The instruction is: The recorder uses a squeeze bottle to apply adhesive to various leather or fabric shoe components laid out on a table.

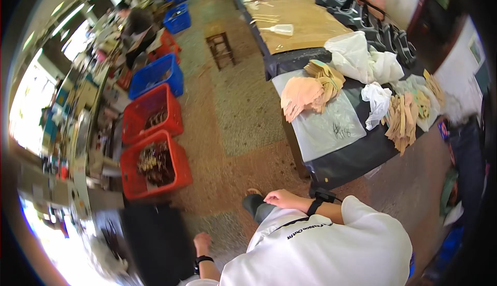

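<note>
1. Right now, the left hand (202, 243) hangs low beside a black crate (155, 247), fingers curled together in a loose fist, gripping nothing.
2. The right hand (286, 199) rests on the raised knee (256, 208), fingers together and flat, wristband dark.
3. Beyond, 2 red crates (155, 151) of dark parts sit on the floor, a blue crate (155, 76) behind them.
4. Further right, the dark worktable (352, 156) carries stacks of tan and pink cut pieces (310, 92) on clear plastic sheet (326, 125).
</note>
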### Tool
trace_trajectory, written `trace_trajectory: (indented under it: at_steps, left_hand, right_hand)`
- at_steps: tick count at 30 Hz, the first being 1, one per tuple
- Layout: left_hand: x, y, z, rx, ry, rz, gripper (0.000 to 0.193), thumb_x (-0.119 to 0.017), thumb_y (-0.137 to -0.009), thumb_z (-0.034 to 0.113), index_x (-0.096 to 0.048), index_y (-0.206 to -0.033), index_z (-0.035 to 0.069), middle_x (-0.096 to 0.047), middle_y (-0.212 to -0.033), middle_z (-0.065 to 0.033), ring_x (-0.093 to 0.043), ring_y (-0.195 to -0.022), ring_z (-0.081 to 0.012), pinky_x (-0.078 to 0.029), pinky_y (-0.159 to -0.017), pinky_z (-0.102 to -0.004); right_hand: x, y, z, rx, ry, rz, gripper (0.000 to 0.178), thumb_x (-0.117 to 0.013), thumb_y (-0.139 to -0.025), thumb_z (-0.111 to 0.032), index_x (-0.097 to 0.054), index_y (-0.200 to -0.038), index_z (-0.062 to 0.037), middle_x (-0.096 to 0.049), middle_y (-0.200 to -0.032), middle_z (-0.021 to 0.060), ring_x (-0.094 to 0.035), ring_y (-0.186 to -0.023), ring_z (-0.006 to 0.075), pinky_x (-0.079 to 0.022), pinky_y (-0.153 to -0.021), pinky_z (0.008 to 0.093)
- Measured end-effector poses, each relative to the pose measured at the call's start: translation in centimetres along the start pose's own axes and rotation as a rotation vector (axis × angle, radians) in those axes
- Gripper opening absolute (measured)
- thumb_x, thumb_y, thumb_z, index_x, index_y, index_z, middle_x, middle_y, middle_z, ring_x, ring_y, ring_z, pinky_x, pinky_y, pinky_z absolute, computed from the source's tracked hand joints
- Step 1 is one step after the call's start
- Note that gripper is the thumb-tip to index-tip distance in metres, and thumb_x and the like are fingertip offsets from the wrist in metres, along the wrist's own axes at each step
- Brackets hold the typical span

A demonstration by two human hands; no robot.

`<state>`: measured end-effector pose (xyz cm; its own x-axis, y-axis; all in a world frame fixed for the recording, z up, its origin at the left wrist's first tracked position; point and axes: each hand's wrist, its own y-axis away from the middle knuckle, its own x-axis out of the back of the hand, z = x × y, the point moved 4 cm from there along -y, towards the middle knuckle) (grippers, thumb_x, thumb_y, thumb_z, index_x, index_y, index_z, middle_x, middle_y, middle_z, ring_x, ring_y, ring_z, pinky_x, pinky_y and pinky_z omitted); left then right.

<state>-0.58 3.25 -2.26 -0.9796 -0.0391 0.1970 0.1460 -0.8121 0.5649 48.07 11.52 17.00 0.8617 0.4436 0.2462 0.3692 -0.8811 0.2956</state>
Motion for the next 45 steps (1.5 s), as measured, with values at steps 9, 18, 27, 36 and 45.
trace_trajectory:
  at_steps: [9, 18, 27, 36, 45]
  left_hand:
    - [-12.8, -16.1, 17.3, -0.608, -0.946, -0.339, 0.020, -0.052, -0.072, 0.020, -0.060, -0.065, 0.003, -0.059, -0.070, -0.0179, -0.058, -0.063, -0.0332, -0.046, -0.060, -0.0422]
    - [-20.1, -35.5, 34.8, -0.249, -0.824, -0.692, 0.015, -0.050, -0.073, 0.012, -0.056, -0.063, 0.002, -0.057, -0.066, -0.0181, -0.057, -0.057, -0.0289, -0.045, -0.054, -0.0374]
    - [-34.9, -54.7, 48.6, -0.687, -1.454, -1.132, 0.024, -0.046, -0.080, 0.016, -0.062, -0.073, 0.000, -0.061, -0.068, -0.0128, -0.058, -0.056, -0.0245, -0.045, -0.048, -0.0375]
    - [-49.8, -62.5, 62.0, -0.017, -0.708, -0.866, 0.024, -0.044, -0.083, 0.017, -0.057, -0.088, -0.003, -0.057, -0.067, -0.0097, -0.057, -0.061, -0.0196, -0.045, -0.053, -0.0318]
    - [-55.9, -71.4, 68.3, 0.092, -1.002, -0.994, 0.027, -0.046, -0.082, 0.020, -0.056, -0.088, -0.004, -0.059, -0.074, -0.0114, -0.055, -0.063, -0.0202, -0.043, -0.055, -0.0317]
  right_hand:
    - [19.2, -9.1, 1.7, 0.004, -0.461, 1.802, 0.028, -0.047, -0.088, -0.025, -0.051, -0.101, -0.0005, -0.053, -0.100, 0.0104, -0.047, -0.097, 0.0190, -0.037, -0.085, 0.0321]
    - [26.2, -12.1, 1.3, 0.233, -1.369, 1.562, 0.038, -0.039, -0.089, -0.038, -0.052, -0.107, -0.0076, -0.054, -0.103, 0.0033, -0.047, -0.093, 0.0165, -0.033, -0.085, 0.0319]
    - [25.6, -15.6, 4.3, -0.210, -0.826, 1.922, 0.035, -0.047, -0.085, -0.025, -0.053, -0.107, 0.0018, -0.058, -0.093, 0.0041, -0.054, -0.082, 0.0133, -0.043, -0.069, 0.0253]
    - [24.1, -14.8, 6.1, -0.422, -0.888, 2.110, 0.032, -0.046, -0.085, -0.023, -0.054, -0.104, 0.0021, -0.059, -0.091, 0.0099, -0.056, -0.077, 0.0172, -0.045, -0.069, 0.0288]
    - [22.0, -12.8, 3.6, -0.429, -0.795, 2.456, 0.032, -0.045, -0.085, -0.022, -0.055, -0.101, 0.0042, -0.059, -0.090, 0.0122, -0.056, -0.077, 0.0193, -0.045, -0.069, 0.0302]
